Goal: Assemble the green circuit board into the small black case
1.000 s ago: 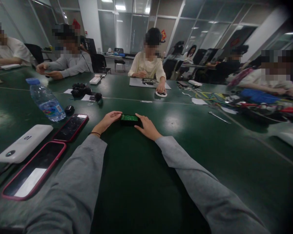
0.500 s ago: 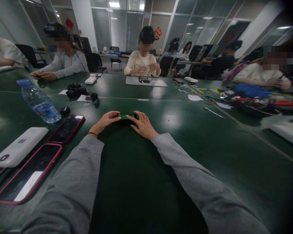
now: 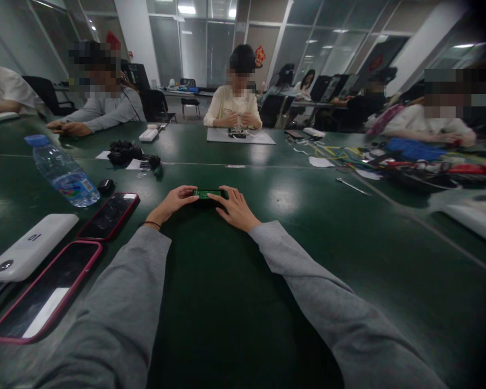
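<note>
A small dark phone-like device (image 3: 207, 195) with a green picture on its screen is held sideways above the green table (image 3: 243, 302). My left hand (image 3: 174, 204) grips its left end, with the thumb on the near edge and the fingers behind. My right hand (image 3: 235, 209) is at the right end, fingers around the far corner and one fingertip over the screen. Two phones in red cases, a larger one (image 3: 48, 292) and a smaller one (image 3: 109, 217), lie left of my left forearm, beside a white power bank (image 3: 32, 246).
A water bottle (image 3: 67, 175) and a small black case (image 3: 106, 186) stand at the left. Black items (image 3: 132, 155) lie farther back. Cables (image 3: 413, 162) and a metal tool (image 3: 353, 186) are at the right. A person (image 3: 235, 108) sits opposite behind a grey board (image 3: 263, 137); others sit at both sides.
The whole view has shifted slightly. My hands keep the same hold on the device. The hands of the person opposite have come closer together.
</note>
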A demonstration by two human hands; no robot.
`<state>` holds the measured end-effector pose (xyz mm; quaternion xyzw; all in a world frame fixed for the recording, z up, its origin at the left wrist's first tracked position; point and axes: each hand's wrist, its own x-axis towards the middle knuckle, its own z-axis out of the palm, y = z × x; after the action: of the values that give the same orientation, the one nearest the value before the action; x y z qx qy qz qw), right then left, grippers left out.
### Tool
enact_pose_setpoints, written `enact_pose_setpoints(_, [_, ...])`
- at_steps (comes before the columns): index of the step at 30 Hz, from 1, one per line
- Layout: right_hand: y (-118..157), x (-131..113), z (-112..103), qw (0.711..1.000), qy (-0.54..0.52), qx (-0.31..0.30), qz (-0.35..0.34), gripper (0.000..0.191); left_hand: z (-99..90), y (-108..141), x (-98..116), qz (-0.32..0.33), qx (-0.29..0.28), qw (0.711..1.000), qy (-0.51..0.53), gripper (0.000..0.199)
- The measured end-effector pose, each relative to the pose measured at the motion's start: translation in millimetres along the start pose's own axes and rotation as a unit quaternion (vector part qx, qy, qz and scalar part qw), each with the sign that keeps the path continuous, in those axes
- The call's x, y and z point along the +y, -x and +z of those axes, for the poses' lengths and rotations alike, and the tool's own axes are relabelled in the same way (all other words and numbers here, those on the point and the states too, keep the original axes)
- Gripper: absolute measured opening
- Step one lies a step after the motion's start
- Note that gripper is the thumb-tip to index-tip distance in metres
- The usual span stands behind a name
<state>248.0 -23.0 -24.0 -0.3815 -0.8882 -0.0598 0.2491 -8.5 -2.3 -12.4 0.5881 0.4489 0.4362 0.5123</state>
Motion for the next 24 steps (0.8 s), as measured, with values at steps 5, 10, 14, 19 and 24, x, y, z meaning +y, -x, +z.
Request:
enact_pose_setpoints(5, [-0.7, 0.0, -2.2, 0.999, -0.033, 0.008, 0.011, 0.072, -0.4, 3.8, 2.4, 0.009, -0.013, 1.000, 0.023, 0.061])
enact_pose_setpoints(10, [-1.4, 6.8, 2.9, 0.995, -0.093, 0.012, 0.021, 0.076, -0.1, 8.8, 6.6, 0.027, -0.033, 0.998, 0.040, 0.070])
enact_pose_setpoints(14, [-1.2, 10.1, 5.5, 0.994, -0.106, -0.006, 0.013, 0.057, 1.7, 9.8, 11.7, 0.014, -0.067, 0.996, 0.049, 0.073])
enact_pose_setpoints(19, [-1.7, 6.6, 0.1, 0.994, -0.107, -0.011, 0.013, 0.053, 0.4, 6.0, 10.4, -0.005, -0.106, 0.994, 0.016, 0.066])
enact_pose_setpoints(24, [-1.8, 3.9, -4.3, 0.988, -0.151, 0.001, 0.037, 0.056, -0.4, 5.3, 8.9, -0.008, -0.105, 0.994, 0.016, 0.065])
